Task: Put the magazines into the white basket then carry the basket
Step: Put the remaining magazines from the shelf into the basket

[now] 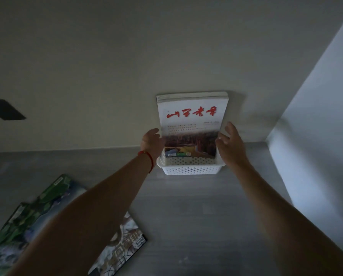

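A white perforated basket (188,167) stands on the grey surface against the back wall. A stack of magazines (192,116) stands upright in it, leaning on the wall; the front cover is white with red characters. My left hand (151,143), with a red string on its wrist, touches the stack's left edge just above the basket rim. My right hand (229,141) is at the stack's right edge with its fingers spread. Whether either hand grips the stack is unclear.
Two more magazines lie on the surface at the lower left: a green one (37,208) and one with a pale cover (124,242), both partly under my left forearm. A dark rectangle (5,109) is on the wall. A white side wall (316,136) rises at the right.
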Demonstrator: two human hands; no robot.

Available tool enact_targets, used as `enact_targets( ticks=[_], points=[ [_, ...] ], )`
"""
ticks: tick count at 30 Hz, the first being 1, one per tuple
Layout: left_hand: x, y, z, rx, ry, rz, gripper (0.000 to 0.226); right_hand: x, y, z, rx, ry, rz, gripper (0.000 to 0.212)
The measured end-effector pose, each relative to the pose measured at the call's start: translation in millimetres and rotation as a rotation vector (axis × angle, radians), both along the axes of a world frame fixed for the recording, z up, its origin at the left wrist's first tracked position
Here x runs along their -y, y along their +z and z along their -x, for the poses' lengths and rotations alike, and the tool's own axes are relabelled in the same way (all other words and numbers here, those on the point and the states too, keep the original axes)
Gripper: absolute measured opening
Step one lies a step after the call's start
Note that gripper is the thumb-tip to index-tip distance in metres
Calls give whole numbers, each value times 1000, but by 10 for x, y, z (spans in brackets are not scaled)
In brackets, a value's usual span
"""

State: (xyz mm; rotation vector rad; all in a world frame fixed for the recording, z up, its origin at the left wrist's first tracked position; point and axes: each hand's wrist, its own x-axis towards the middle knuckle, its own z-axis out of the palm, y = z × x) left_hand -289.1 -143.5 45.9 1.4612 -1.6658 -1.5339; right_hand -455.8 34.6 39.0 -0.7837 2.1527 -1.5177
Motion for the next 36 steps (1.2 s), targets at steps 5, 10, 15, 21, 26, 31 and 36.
enact_targets(
  ticks=[5,10,15,21,26,31,36],
  points=[
    [-284,-73,-883,28,-130,226,39,-248,-116,-626,-207,8,13,33],
    [-556,-486,-2428,431,-248,374,35,-354,-432,-1790,-158,367,-130,16],
    [-559,-927,-3489,918,-537,332,69,-161,-817,-2882,-193,565,-627,41],
    [-597,-962,-3839,891,-611,353,78,-56,-924,-3476,-268,426,-821,51],
    [-431,-942,-3945,903,-578,409,77,-31,-845,-3653,-354,382,-857,47],
    [-342,-901,-3873,1094,-690,574,64,75,-736,-3870,-310,398,-751,46],
    [-119,-709,-3835,1025,-806,747,43,147,-662,-3997,-324,460,-593,41]
  ],
)
